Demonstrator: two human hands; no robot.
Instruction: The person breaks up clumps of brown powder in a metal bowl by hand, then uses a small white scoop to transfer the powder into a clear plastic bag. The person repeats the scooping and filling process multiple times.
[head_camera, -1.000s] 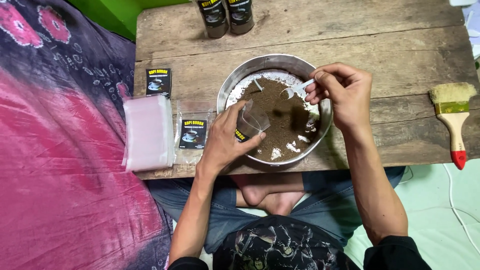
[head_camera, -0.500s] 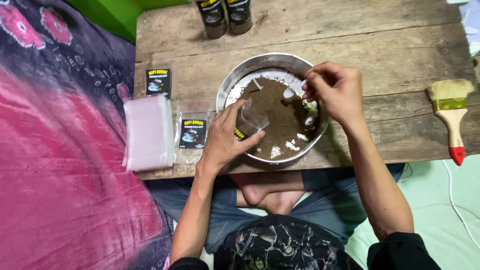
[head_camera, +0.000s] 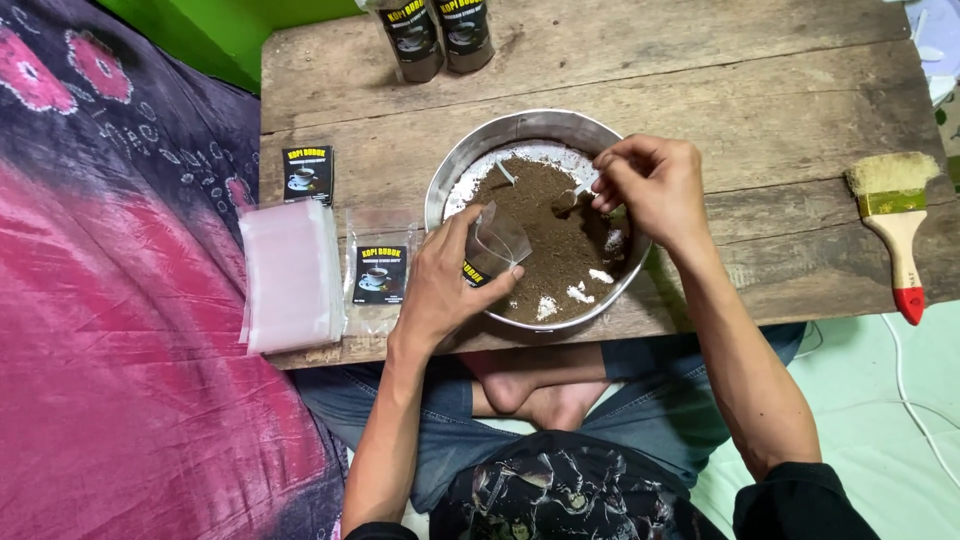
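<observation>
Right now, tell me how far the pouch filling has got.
Done: one labelled pouch lies flat beside the metal bowl. In hand: the left hand holds a clear pouch open over the bowl, while the right hand dips a small scoop into the brown powder. Left: a stack of empty bags and plenty of powder.

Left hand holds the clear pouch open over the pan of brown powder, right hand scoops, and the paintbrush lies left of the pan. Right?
Not quite. In the head view the paintbrush lies right of the pan, near the table's edge. The rest stands: the left hand holds the clear pouch over the brown powder, and the right hand scoops.
</observation>
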